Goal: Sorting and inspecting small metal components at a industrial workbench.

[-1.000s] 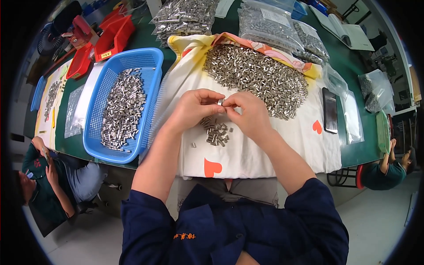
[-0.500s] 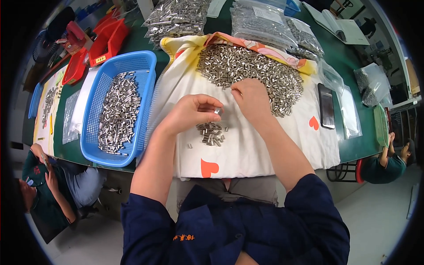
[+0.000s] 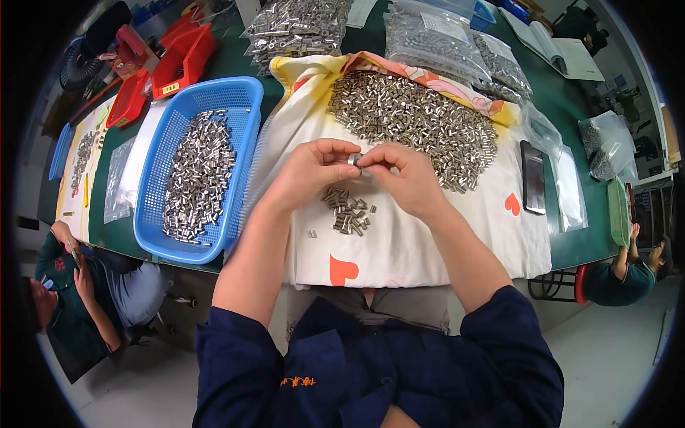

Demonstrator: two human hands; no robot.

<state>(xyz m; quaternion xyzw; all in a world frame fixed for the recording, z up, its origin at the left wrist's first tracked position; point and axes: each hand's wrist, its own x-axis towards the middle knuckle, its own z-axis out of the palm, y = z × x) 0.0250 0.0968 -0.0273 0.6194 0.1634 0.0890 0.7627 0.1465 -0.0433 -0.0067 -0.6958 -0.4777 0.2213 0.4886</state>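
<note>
My left hand [image 3: 308, 171] pinches a short, shiny metal ring-like piece [image 3: 354, 159] between thumb and fingers. Against it, from the right, come the closed fingertips of my right hand [image 3: 405, 178]; whatever is in them is hidden. Below both hands lies a small pile of short metal sleeves [image 3: 349, 214] on a white patterned cloth [image 3: 407, 250]. Just beyond them spreads a large heap of similar metal sleeves [image 3: 414, 118].
A blue plastic basket [image 3: 158, 157] holding many sleeves stands at left, with red bins [image 3: 182, 60] behind. Bags of metal parts [image 3: 432, 43] line the back. A phone [image 3: 532, 178] lies at right. Seated people [image 3: 89, 292] are at both sides.
My right hand has come from the edge of the large heap toward my left hand, and its fingertips now meet the metal piece. The view has shifted slightly.
</note>
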